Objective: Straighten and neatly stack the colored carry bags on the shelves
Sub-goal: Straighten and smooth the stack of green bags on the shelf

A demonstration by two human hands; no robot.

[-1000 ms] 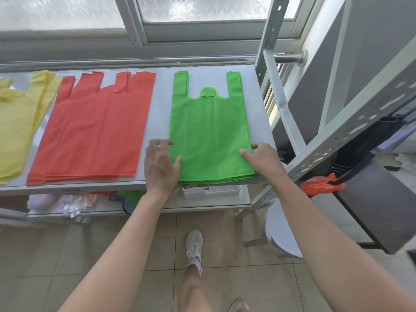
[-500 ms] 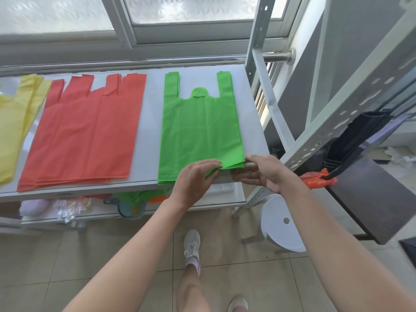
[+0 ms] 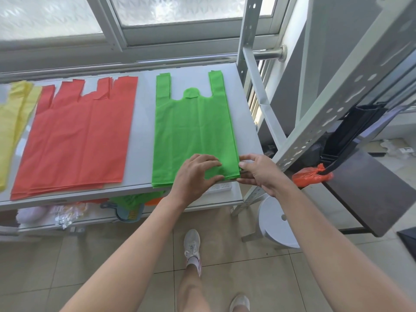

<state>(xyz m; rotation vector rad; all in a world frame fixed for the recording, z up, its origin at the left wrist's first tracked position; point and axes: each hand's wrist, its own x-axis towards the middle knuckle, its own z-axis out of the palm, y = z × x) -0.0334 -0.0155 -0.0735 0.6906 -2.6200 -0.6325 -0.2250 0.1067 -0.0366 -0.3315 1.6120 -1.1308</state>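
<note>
Two curled hands pinch the green bags (image 3: 193, 122) at their near corner, left hand (image 3: 193, 174) in front, right hand (image 3: 258, 172) beside.

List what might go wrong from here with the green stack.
1. The left hand and right hand hold only the front right corner of the green carry bags. A tug there may skew the far handles, which nothing pins.
2. That stack's front edge sits at the lip of the shelf, so layers could slide off.
3. The red carry bags lie fanned and uneven and may get overlooked.
</note>
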